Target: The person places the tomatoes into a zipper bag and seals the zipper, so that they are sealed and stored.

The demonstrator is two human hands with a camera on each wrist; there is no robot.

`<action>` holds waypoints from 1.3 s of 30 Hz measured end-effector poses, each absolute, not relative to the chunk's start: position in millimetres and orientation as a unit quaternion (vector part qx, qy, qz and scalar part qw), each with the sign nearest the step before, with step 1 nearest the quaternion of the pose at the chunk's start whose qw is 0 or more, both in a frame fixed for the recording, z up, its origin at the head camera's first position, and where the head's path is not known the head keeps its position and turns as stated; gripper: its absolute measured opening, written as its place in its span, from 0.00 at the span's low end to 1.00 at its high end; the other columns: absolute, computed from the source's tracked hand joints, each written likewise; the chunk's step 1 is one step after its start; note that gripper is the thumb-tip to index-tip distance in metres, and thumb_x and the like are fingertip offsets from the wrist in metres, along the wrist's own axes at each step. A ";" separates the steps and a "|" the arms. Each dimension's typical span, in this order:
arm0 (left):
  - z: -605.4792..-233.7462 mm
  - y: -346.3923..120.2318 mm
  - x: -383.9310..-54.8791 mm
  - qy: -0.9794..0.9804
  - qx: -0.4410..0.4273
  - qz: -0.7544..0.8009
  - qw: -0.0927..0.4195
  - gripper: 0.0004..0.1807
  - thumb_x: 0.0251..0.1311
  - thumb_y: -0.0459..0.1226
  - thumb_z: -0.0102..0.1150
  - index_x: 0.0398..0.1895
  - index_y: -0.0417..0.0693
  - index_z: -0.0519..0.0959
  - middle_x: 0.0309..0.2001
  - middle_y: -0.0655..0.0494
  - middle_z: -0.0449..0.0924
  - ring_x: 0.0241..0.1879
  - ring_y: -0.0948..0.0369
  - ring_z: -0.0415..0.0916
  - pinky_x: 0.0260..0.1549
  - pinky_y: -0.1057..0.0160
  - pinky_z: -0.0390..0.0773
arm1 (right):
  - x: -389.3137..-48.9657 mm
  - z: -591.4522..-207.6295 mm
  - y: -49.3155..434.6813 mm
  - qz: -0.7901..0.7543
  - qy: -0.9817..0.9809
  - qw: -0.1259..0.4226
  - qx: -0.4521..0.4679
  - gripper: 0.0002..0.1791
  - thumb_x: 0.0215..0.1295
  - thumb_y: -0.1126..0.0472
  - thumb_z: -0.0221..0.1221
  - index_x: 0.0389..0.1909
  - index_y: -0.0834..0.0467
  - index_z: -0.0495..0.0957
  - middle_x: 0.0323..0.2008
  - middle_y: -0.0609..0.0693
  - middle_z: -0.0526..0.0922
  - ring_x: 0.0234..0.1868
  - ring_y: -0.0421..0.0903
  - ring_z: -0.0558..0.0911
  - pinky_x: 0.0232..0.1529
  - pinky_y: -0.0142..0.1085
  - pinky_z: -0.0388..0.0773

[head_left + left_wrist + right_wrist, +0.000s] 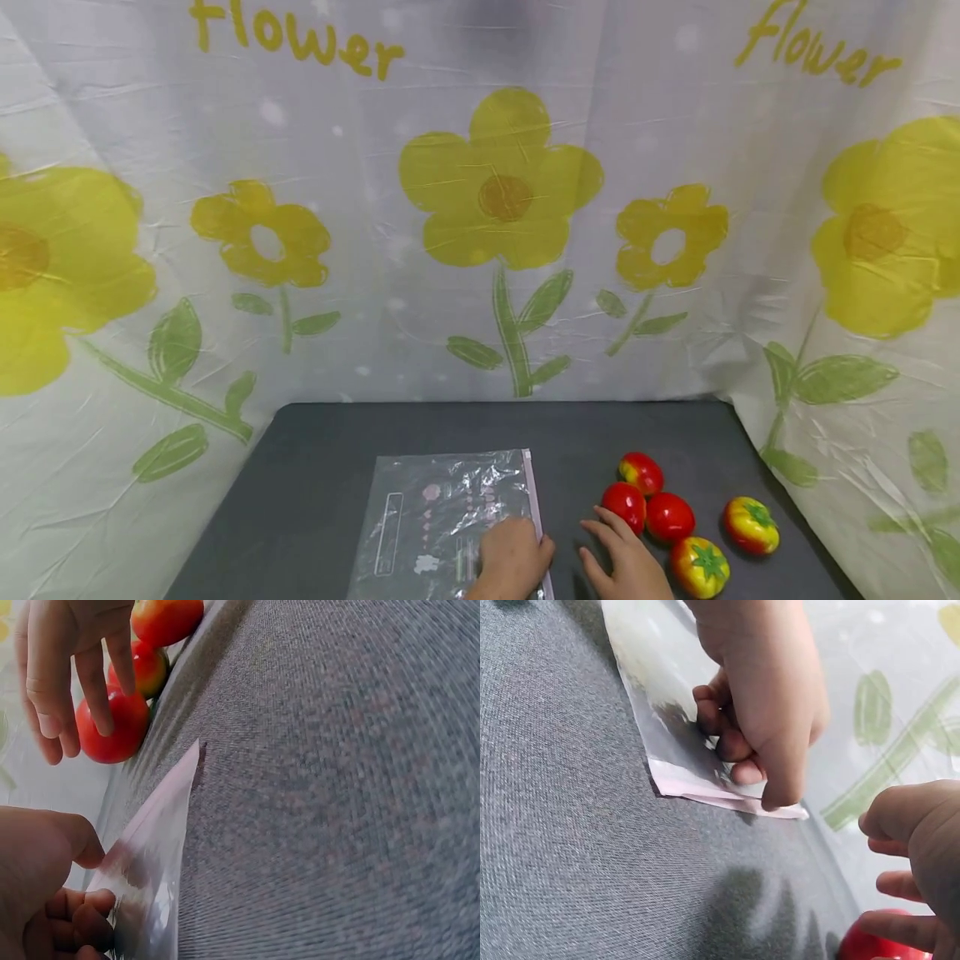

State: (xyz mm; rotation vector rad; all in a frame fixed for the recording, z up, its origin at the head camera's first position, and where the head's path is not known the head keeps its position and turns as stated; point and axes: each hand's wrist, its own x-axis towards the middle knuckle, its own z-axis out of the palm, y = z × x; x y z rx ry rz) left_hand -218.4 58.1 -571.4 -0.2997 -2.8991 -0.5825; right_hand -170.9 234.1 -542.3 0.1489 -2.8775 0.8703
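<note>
A clear zip bag (408, 504) with a pale pink closure strip along its right side lies flat on the dark table. My left hand (513, 554) grips that strip edge; in the right wrist view the thumb lies on the pink strip (694, 793) and the other fingers curl at the bag. To the right, my right hand (628, 562) has spread, relaxed fingers and holds nothing. Its fingertips are close to a red tomato (624, 502). Beside it sit another red tomato (670, 517), a red one with a yellow patch (641, 473), and a yellow-red one (701, 568).
One more yellow-red tomato (752, 526) sits apart, near the right edge of the dark cloth-covered table (300, 492). A white curtain (360, 333) with yellow flowers surrounds the table's back and sides.
</note>
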 end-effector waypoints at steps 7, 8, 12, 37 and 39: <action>-569.7 56.7 -220.5 -0.968 -0.095 -0.217 0.078 0.12 0.46 0.40 0.63 0.13 0.44 0.74 0.17 0.53 0.75 0.16 0.55 0.75 0.16 0.52 0.75 | -173.0 -540.7 232.0 0.290 -0.955 0.036 0.058 0.16 0.61 0.51 0.69 0.48 0.51 0.85 0.47 0.45 0.81 0.43 0.43 0.81 0.46 0.46 0.83; -569.4 56.1 -220.4 -0.969 -0.096 -0.213 0.083 0.12 0.45 0.39 0.64 0.14 0.44 0.74 0.17 0.52 0.75 0.16 0.54 0.75 0.16 0.52 0.75 | -173.5 -540.5 231.0 0.292 -0.954 0.033 0.062 0.13 0.62 0.51 0.68 0.45 0.50 0.85 0.41 0.42 0.80 0.38 0.40 0.79 0.42 0.42 0.82; -565.3 51.0 -218.3 -0.968 -0.099 -0.211 0.096 0.12 0.45 0.40 0.66 0.15 0.43 0.75 0.17 0.52 0.75 0.16 0.54 0.75 0.16 0.53 0.75 | -176.9 -539.0 223.8 0.310 -0.947 0.017 0.079 0.05 0.65 0.52 0.66 0.36 0.49 0.84 0.26 0.38 0.72 0.25 0.34 0.69 0.28 0.34 0.72; -519.7 12.7 -209.6 -0.931 -0.100 -0.339 0.092 0.22 0.48 0.39 0.63 0.07 0.58 0.61 0.10 0.69 0.55 0.12 0.66 0.54 0.11 0.62 0.56 | -192.6 -538.9 191.0 0.537 -0.817 -0.140 0.158 0.12 0.69 0.58 0.60 0.33 0.62 0.86 0.26 0.46 0.81 0.23 0.37 0.75 0.26 0.32 0.74; -519.1 9.8 -209.6 -0.926 -0.097 -0.354 0.085 0.21 0.49 0.39 0.63 0.08 0.57 0.63 0.11 0.69 0.57 0.12 0.66 0.55 0.11 0.62 0.55 | -192.0 -536.3 190.4 0.561 -0.795 -0.171 0.154 0.13 0.71 0.59 0.59 0.35 0.65 0.85 0.27 0.48 0.81 0.25 0.39 0.76 0.29 0.33 0.77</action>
